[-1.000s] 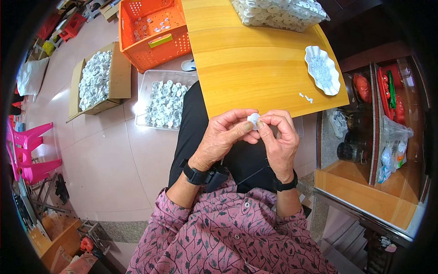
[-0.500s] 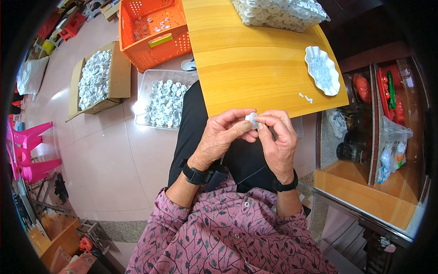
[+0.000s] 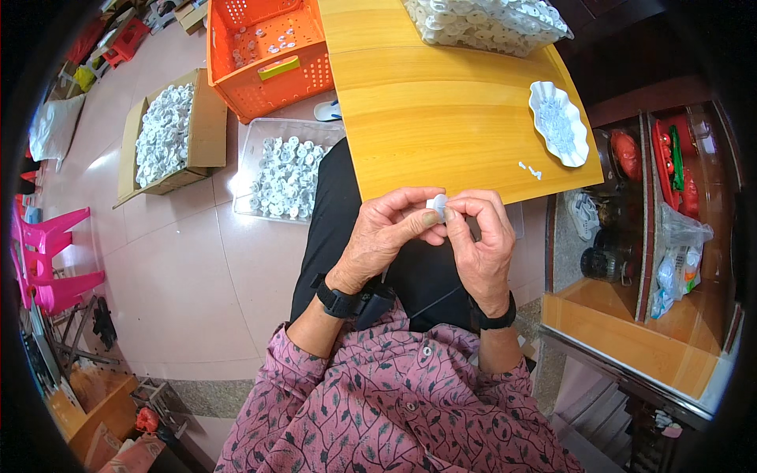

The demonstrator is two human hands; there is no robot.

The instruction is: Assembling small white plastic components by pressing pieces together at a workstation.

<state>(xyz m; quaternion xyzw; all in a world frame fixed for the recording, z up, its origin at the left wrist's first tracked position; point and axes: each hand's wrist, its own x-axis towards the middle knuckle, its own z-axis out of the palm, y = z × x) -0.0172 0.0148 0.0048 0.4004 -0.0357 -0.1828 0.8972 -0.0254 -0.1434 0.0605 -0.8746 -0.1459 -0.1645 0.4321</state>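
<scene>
At far left stands a pink stool (image 3: 59, 296). Next comes an open cardboard box (image 3: 208, 118), heaped with small white discs (image 3: 164, 138). Beyond it, an orange crate (image 3: 236, 94) has only a thin scatter of pieces (image 3: 273, 48) on its bottom. Just beside the person's leg (image 3: 330, 213), a clear tub (image 3: 247, 162) carries a broad pile of similar discs. Whether those in the box and tub are finished or waiting, I cannot tell.

The left hand (image 3: 386, 232) pinches a white piece (image 3: 434, 204) between thumb and index finger, above the lap and just off the near edge of the yellow tabletop (image 3: 434, 110). The right hand (image 3: 482, 236) meets it from the other side, thumb and index closed at its right edge; whether a smaller part sits between those fingertips is hidden. With both hands on it, this one piece looks unfinished.

At the far edge of the tabletop, a clear container (image 3: 564, 35) is full of white pieces. A few loose bits (image 3: 535, 173) lie near the right corner, below a wavy white dish (image 3: 580, 146) with plenty of small clear parts (image 3: 557, 126). By those supplies, much seems left to do. A cabinet (image 3: 615, 311) closes the right side.
</scene>
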